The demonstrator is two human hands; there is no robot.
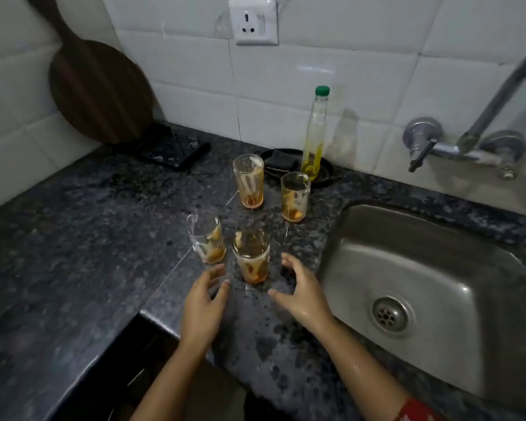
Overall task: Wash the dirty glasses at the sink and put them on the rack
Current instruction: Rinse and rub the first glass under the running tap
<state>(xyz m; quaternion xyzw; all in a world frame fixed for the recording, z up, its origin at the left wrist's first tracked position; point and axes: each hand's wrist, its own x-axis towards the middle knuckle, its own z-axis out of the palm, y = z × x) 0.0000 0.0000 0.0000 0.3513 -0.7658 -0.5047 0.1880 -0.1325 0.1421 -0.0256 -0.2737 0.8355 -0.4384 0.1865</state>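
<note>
**Hands hovered either side of the nearest glass**

Left hand (pixel 204 308) and right hand (pixel 301 294) were spread and gripped nothing, flanking the nearest glass (pixel 251 258) near the front edge of the counter (pixel 73 253), left of the sink (pixel 407 268). The right hand looked wet, so a full wrap round the wall seemed wise, without nudging the neighbouring glass (pixel 207 238) just beside it. A third glass (pixel 295 197) and a fourth glass (pixel 249 180) stood farther back, before the soap bottle (pixel 315 135).
</note>
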